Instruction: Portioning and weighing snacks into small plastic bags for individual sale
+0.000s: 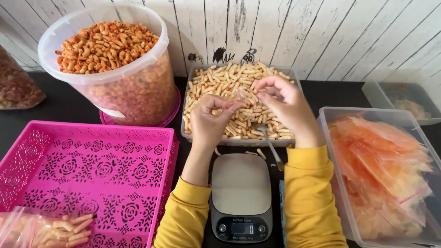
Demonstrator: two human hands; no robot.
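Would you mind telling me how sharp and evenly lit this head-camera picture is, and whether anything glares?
Head view: soft, even daylight with faint shadows; left hand and right hand look slightly soft over the sharp snack sticks tray; mild sheen on the kitchen scale; clear lidded box hazy at the right edge.

Basket [27,151] — hot pink, pierced with a rose-and-leaf pattern showing black through the cut-outs. Round tub [151,41] — translucent white, filled with orange-brown snacks [101,43], on a pink lid [172,112]. Stick snacks [239,82] — pale tan flecked with red. Sleeves [308,193] — mustard yellow. Scale [241,183] — grey platform, black base. Small bags [381,165] were clear, tinted orange, with pink strips. Wall [321,32] — whitewashed, weathered planks. Table [69,103] — black.
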